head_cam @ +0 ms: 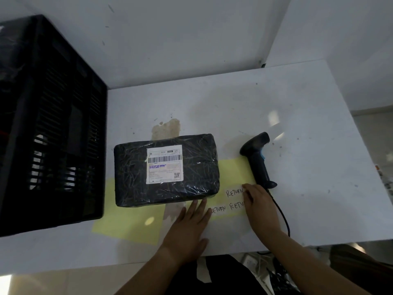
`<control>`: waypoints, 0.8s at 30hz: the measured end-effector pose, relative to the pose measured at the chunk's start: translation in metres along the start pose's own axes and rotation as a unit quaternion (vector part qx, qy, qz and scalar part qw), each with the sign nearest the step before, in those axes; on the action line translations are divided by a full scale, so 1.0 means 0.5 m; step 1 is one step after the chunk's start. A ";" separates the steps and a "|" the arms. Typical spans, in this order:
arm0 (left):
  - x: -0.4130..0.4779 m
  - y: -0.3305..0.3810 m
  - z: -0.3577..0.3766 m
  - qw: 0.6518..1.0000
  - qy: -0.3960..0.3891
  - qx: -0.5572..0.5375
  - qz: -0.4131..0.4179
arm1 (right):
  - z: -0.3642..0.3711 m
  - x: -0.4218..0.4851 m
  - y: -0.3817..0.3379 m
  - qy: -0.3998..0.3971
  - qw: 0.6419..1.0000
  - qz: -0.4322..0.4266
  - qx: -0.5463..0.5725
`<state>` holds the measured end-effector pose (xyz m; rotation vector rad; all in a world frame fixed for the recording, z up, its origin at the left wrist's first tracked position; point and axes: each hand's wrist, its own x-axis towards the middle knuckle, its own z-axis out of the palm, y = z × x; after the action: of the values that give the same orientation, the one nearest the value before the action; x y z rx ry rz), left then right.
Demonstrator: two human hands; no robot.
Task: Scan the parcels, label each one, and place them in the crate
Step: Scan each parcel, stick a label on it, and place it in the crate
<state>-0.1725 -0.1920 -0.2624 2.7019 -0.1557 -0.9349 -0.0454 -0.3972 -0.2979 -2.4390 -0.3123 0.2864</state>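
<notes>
Lying mid-table (297,103), the black wrapped parcel (167,169) sits just right of the crate (49,124). The left hand (191,224) presses flat, fingers spread, before the parcel. The right hand (260,205) touches the RETURN labels (234,192) beside the scanner (258,160); whether it pinches one is unclear.
</notes>
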 end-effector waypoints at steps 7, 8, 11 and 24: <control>0.001 0.003 -0.006 1.000 -0.024 -0.001 -0.008 | 0.000 0.006 -0.007 -0.004 1.000 0.026 0.014; 0.001 0.003 -0.007 1.000 -0.025 -0.002 -0.008 | 0.000 0.005 -0.007 -0.011 0.999 0.034 0.014; 0.002 0.003 -0.007 1.000 -0.024 -0.011 -0.009 | -0.002 0.006 -0.003 -0.025 0.998 0.050 0.019; 0.002 0.003 0.000 1.000 -0.017 -0.014 -0.010 | -0.008 0.004 -0.005 -0.025 0.999 0.031 0.024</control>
<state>-0.1718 -0.1935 -0.2622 2.6681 -0.1214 -0.9828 -0.0428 -0.3970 -0.2933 -2.4007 -0.2494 0.3787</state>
